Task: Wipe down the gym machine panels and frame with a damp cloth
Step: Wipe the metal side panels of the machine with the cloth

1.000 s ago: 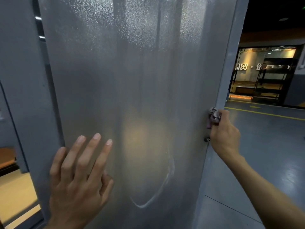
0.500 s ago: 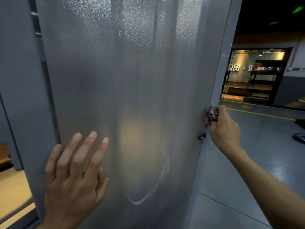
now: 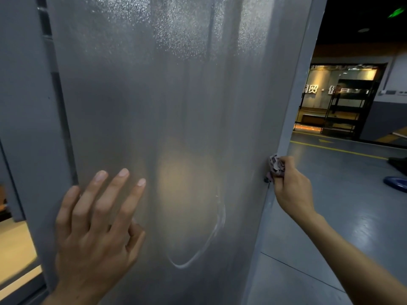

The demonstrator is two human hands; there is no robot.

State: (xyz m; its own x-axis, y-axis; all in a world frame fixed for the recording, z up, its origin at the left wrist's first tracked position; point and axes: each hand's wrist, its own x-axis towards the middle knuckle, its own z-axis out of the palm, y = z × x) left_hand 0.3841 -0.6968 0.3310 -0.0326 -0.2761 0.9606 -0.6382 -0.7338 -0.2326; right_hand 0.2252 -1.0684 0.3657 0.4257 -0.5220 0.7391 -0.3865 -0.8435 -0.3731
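A tall frosted translucent panel (image 3: 171,102) of the gym machine fills most of the head view, with a curved wet streak low on it. My left hand (image 3: 94,230) presses flat against the panel's lower left, fingers straight and spread. A grey frame post (image 3: 297,84) runs along the panel's right edge. My right hand (image 3: 290,186) grips a small bunched patterned cloth (image 3: 276,165) and holds it against that post, right at a small dark bolt that the cloth mostly hides.
A grey upright (image 3: 24,128) with a dark slot stands to the left of the panel. Grey gym floor (image 3: 343,194) with yellow lines spreads to the right. A dark rack (image 3: 348,106) stands by a lit wall far back. A blue object (image 3: 396,182) lies at the right edge.
My right hand has slid the cloth down the frame post until it reaches the bolt. My left hand stays pressed on the panel. The view has shifted slightly.
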